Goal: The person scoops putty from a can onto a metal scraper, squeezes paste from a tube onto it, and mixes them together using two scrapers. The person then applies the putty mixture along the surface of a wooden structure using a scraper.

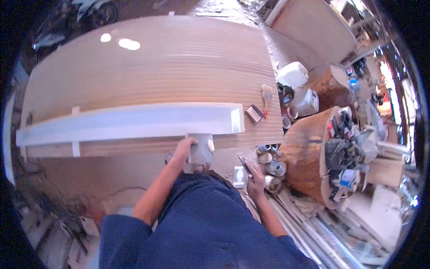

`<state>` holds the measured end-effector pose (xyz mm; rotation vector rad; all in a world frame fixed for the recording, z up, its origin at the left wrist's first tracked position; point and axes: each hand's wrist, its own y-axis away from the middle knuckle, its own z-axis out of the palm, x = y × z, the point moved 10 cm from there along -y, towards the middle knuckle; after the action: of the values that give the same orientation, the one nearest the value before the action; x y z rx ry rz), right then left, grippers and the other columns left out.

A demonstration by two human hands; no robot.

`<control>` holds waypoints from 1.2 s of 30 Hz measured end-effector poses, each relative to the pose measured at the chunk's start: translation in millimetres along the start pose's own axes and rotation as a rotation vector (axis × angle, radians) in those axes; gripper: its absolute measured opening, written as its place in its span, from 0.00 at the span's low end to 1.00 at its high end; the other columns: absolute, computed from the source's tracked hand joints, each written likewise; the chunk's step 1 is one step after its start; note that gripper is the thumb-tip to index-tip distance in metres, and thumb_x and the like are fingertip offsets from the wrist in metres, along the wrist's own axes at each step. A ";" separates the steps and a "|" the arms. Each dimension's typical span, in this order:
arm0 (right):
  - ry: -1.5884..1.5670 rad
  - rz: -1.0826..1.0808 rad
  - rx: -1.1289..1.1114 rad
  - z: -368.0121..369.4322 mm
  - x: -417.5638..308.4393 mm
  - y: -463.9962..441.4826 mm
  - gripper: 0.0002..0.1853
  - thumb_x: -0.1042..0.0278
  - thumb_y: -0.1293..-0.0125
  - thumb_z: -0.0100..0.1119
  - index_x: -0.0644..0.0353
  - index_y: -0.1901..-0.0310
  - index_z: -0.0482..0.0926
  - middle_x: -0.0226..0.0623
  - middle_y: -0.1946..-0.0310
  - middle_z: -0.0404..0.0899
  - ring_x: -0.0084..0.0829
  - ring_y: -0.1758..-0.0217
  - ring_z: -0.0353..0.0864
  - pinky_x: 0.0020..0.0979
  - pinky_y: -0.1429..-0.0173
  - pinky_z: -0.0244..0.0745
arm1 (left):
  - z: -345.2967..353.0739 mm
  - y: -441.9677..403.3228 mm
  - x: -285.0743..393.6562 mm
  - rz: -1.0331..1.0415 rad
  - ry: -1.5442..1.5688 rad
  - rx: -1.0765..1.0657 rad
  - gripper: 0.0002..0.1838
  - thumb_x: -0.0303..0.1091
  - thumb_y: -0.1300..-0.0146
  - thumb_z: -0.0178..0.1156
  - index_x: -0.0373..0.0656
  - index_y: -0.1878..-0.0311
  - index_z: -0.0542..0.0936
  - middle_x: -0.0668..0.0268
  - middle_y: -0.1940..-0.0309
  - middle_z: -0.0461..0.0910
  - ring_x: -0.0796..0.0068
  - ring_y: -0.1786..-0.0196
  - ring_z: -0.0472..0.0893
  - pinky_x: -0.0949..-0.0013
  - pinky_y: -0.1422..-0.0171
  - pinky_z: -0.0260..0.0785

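My left hand [183, 149] is closed on the left edge of a flat grey plate [200, 150], which carries a small white dab near its right edge. The plate is at the near side of a long white trough-like piece [134, 121], where its far edge meets or overlaps the rim; I cannot tell if they touch. My right hand [255, 179], lower and to the right, grips a thin, dark, flat tool [242, 160] seen nearly edge-on, its exact kind unclear. The white piece lies lengthwise on a ridged brown table [156, 67].
On the table's right side lie a sanding block [255, 114] and a paintbrush [266, 95]. White jerrycans [293, 74], cans [275, 167] and a large wooden stump [304, 154] heaped with clutter stand to the right. Long metal-looking lengths [304, 226] lie on the floor.
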<state>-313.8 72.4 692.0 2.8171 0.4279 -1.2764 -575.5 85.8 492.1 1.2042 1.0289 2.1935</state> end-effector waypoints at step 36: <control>-0.808 0.060 0.214 43.3 122.4 -64.8 0.19 0.77 0.30 0.45 0.65 0.41 0.77 0.46 0.40 0.77 0.36 0.32 0.71 0.35 0.28 0.61 | 49.2 154.7 -5.0 0.061 0.290 0.185 0.21 0.38 0.40 0.53 0.38 0.46 0.76 0.57 0.57 0.82 0.58 0.56 0.84 0.54 0.47 0.78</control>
<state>-285.3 158.4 578.7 2.1277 0.1666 -2.3576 -534.2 4.6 626.6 1.0228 1.3536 2.4143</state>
